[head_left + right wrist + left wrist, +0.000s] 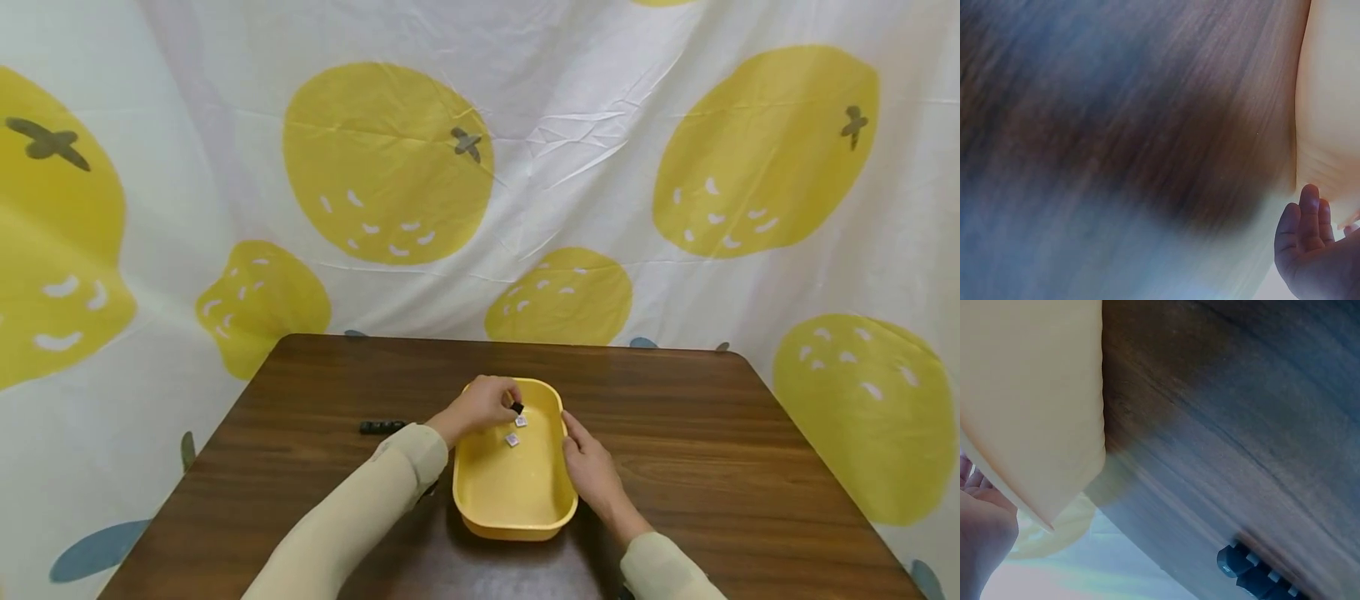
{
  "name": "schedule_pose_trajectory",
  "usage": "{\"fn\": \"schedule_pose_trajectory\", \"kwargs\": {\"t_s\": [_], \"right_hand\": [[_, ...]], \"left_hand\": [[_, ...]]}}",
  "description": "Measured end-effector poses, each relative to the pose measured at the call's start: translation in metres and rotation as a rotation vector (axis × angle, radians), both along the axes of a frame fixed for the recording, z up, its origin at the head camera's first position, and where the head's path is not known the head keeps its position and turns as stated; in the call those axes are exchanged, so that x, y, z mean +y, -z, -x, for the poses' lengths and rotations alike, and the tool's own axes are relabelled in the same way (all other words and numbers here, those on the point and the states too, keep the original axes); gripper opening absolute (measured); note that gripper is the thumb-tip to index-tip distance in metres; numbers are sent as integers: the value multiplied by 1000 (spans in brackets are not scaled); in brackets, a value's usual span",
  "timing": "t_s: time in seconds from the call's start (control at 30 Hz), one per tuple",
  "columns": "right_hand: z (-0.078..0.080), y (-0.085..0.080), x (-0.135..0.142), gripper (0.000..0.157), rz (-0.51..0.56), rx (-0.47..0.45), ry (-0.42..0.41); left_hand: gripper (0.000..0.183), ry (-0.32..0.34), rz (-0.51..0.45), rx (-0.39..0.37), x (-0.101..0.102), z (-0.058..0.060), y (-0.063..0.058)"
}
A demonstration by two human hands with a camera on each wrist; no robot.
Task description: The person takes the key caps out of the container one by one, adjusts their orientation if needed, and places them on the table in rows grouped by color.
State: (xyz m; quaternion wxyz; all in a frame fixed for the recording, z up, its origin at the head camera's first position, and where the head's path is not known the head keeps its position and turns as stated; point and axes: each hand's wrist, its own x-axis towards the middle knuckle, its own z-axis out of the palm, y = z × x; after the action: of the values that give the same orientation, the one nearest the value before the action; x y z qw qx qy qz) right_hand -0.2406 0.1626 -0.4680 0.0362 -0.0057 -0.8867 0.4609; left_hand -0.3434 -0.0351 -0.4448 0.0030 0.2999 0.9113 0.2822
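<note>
A yellow plastic tub (517, 492) stands on the wooden table. My left hand (483, 402) reaches over its left rim and pinches a small black piece (517, 407) inside, near the far end. Below those fingertips lie two small white squares with purplish faces, one white square (521, 422) right under the piece and another white square (512, 439) nearer. On the tub's right side my right hand (596, 475) grips the rim. The right wrist view shows fingers (1309, 219) against the outer wall. In the left wrist view the tub wall hides the left fingertips.
A black segmented strip (382, 427) lies on the table (697, 442) left of the tub; its black segments (1260, 575) also show in the left wrist view. Behind the table hangs a white cloth (570, 142) with yellow fruit prints.
</note>
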Motion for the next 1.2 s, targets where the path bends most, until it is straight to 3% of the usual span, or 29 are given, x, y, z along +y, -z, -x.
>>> {"fn": "schedule_pose_trajectory", "kwargs": {"t_s": [0.23,0.37,0.57,0.83,0.93,1.2], "right_hand": [[0,-3,0,48,-5,-12,1],[1,-3,-1,48,-2,-17,-3],[2,-2,-1,48,13,-12,-8],[4,-4,3,48,58,-34,-30],[5,-7,6,48,83,-48,-45],[8,-14,17,47,88,-61,-130]], "left_hand": [[5,-32,-95,-77,-4,-6,-4],[7,-32,-120,-52,-8,-9,-6],[32,-20,-121,-67,-19,-10,-7],[21,-20,-198,-50,-35,-13,-7],[19,-44,-225,-37,-41,-14,-6],[17,-143,-280,-108,-59,-17,-8]]}}
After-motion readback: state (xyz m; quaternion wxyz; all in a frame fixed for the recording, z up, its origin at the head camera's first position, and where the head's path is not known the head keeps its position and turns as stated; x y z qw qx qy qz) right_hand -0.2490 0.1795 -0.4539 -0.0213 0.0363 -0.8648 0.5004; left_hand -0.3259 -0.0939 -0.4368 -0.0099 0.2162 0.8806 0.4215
